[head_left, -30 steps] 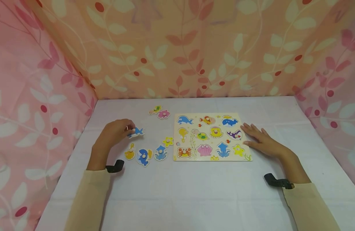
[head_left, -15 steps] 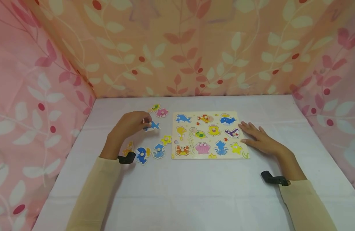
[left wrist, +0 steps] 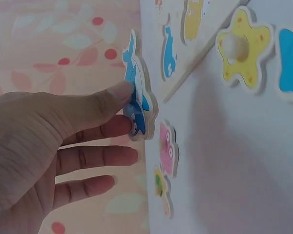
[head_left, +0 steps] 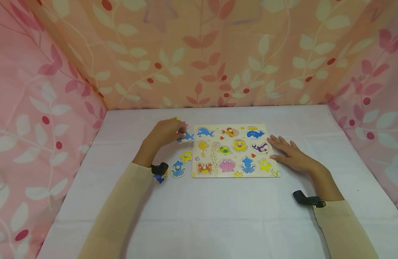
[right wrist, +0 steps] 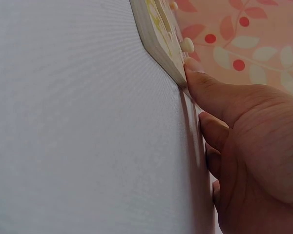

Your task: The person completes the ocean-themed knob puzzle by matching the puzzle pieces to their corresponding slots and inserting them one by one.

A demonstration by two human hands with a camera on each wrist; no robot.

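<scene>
My left hand (head_left: pixel 163 133) pinches a blue whale puzzle piece (left wrist: pixel 140 92) between thumb and index finger, its other fingers spread apart. In the head view this piece is just left of the wooden puzzle board (head_left: pixel 223 175), close to the blue whale picture (head_left: pixel 205 132) at its upper left. My right hand (head_left: pixel 292 156) lies with fingers extended at the board's right edge; in the right wrist view the thumb (right wrist: pixel 194 68) is against that edge. Knobbed pieces, among them a crab (head_left: pixel 204 168) and an octopus (head_left: pixel 239 145), sit in the board.
Left of the board lie a yellow starfish piece (head_left: pixel 186 156), a blue squid piece (head_left: pixel 178 169) and another blue piece (head_left: pixel 160 178) partly behind the wrist camera. A pink clam piece (left wrist: pixel 168 148) and a turtle piece (left wrist: pixel 161 187) lie beyond my left hand. Patterned curtains surround the white table.
My left hand has carried the blue whale piece right and slightly away from me, up to the board's left edge. My right hand has stayed at the board's right edge.
</scene>
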